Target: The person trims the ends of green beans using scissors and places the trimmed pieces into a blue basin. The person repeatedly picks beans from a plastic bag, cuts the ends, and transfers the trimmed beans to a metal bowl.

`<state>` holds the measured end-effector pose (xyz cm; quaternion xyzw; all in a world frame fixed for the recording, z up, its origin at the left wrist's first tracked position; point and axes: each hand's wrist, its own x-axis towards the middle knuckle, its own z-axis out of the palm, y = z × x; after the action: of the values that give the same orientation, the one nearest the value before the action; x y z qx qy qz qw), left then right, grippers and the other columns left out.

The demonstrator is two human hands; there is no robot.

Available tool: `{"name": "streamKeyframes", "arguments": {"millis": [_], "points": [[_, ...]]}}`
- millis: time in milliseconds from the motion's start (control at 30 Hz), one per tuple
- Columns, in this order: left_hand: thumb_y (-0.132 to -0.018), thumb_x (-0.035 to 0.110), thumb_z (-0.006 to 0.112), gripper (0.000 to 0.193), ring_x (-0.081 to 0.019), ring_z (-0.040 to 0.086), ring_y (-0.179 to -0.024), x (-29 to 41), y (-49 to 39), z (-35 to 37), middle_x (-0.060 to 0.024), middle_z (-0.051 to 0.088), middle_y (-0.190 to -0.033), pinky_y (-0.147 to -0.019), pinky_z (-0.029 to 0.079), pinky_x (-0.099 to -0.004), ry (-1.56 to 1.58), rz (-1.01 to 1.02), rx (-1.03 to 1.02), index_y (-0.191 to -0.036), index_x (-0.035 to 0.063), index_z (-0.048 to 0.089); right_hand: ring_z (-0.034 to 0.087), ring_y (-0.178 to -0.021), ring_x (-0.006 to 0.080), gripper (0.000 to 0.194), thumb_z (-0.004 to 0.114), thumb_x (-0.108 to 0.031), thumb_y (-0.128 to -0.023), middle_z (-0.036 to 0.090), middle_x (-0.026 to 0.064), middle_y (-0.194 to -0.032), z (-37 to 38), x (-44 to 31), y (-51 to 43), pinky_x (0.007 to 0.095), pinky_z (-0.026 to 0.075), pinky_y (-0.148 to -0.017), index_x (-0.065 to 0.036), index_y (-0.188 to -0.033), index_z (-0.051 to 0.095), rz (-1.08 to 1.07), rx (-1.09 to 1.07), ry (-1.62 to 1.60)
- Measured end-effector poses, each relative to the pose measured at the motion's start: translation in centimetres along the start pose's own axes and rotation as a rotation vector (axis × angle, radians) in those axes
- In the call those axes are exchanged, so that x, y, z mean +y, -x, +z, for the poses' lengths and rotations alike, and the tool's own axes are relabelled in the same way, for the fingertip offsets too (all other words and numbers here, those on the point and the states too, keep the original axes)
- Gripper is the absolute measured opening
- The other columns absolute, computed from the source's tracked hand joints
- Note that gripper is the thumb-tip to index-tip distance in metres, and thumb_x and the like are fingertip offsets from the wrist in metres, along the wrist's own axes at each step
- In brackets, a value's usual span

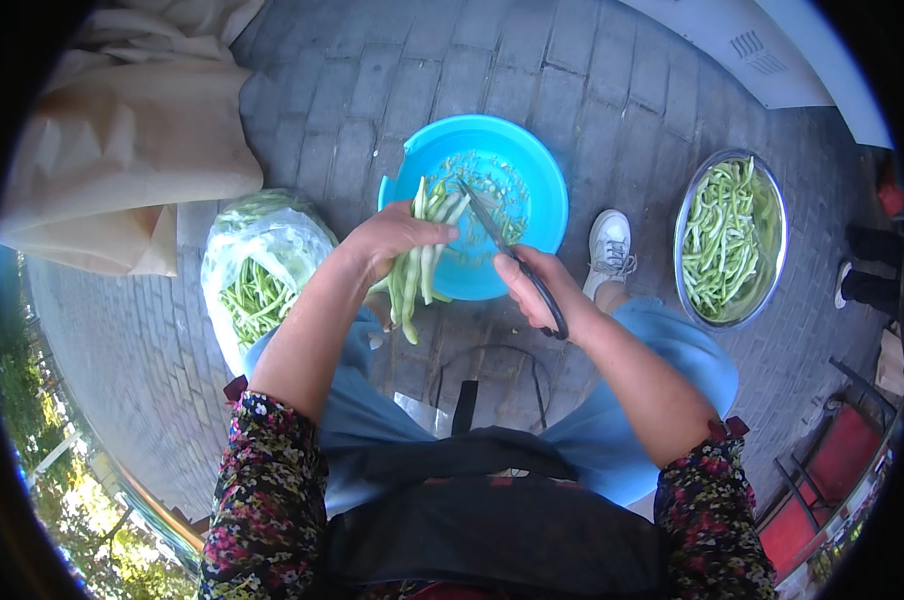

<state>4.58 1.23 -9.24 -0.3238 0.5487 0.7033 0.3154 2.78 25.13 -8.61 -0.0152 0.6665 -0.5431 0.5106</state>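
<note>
My left hand (399,236) grips a bunch of green beans (408,289), whose upper ends reach over a blue plastic basin (545,217). In my right hand (545,289) is a pair of scissors (489,221) with dark handles, its blades pointing up and left beside the bean tips. Whether the blades touch a bean I cannot tell. Small cut bean pieces (515,180) lie scattered in the basin, which has a notch in its left rim.
A plastic bag of green beans (272,240) stands at the left, and a metal bowl (778,262) holding green beans (718,240) at the right. Tan fabric (136,150) hangs upper left. Red chairs (834,457) stand lower right; another person's legs (872,266) show at the right edge.
</note>
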Motion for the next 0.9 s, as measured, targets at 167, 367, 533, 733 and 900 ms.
{"name": "streamKeyframes", "arguments": {"millis": [167, 367, 533, 733, 900], "points": [[-0.076, 0.009, 0.077, 0.034, -0.0157, 0.062, -0.070, -0.9, -0.9, -0.4, -0.0059, 0.064, -0.084, -0.061, 0.051, -0.0301, -0.021, -0.017, 0.068, -0.104, 0.0025, 0.060, 0.043, -0.055, 0.0082, 0.043, 0.060, -0.043, -0.091, 0.050, 0.0013, -0.060, 0.9, 1.1, 0.0, 0.0277, 0.036, -0.051, -0.002, -0.103, 0.058, -0.146, 0.132, 0.181], [-0.077, 0.008, 0.076, 0.032, -0.0169, 0.064, -0.070, -0.8, -0.8, -0.3, -0.0065, 0.065, -0.083, -0.061, 0.053, -0.0309, 0.064, -0.016, 0.101, -0.104, 0.0012, 0.060, 0.061, -0.071, 0.0252, 0.056, 0.069, -0.047, -0.083, 0.060, 0.0138, -0.075, 1.1, 0.2, 0.6, 0.0350, 0.047, -0.064, -0.002, -0.113, 0.053, -0.266, 0.054, 0.330], [-0.078, 0.008, 0.075, 0.031, -0.0177, 0.065, -0.072, -0.8, -1.0, -0.2, -0.0074, 0.065, -0.084, -0.063, 0.054, -0.0319, 0.178, -0.048, 0.023, -0.104, 0.0009, 0.060, 0.064, -0.087, 0.0385, 0.065, 0.070, -0.050, -0.079, 0.064, 0.0214, -0.092, 0.8, -0.3, 0.9, 0.0440, 0.050, -0.071, -0.003, -0.118, 0.050, -0.319, 0.122, 0.615], [-0.077, 0.008, 0.075, 0.030, -0.0176, 0.064, -0.069, 0.2, -0.1, 0.2, -0.0065, 0.065, -0.083, -0.063, 0.053, -0.0320, 0.170, -0.021, 0.005, -0.103, 0.0017, 0.061, 0.063, -0.086, 0.0406, 0.064, 0.071, -0.052, -0.077, 0.064, 0.0201, -0.092, 0.3, -0.5, 1.0, 0.0467, 0.049, -0.070, -0.004, -0.113, 0.051, -0.279, 0.152, 0.713], [-0.077, 0.008, 0.075, 0.028, -0.0181, 0.063, -0.067, -0.2, -0.4, -0.1, -0.0068, 0.064, -0.081, -0.062, 0.052, -0.0326, 0.158, -0.077, -0.071, -0.100, 0.0027, 0.060, 0.063, -0.083, 0.0410, 0.059, 0.073, -0.049, -0.076, 0.064, 0.0190, -0.087, -0.2, -1.5, 1.0, 0.0468, 0.049, -0.068, -0.004, -0.108, 0.051, -0.290, 0.085, 0.641]]}}
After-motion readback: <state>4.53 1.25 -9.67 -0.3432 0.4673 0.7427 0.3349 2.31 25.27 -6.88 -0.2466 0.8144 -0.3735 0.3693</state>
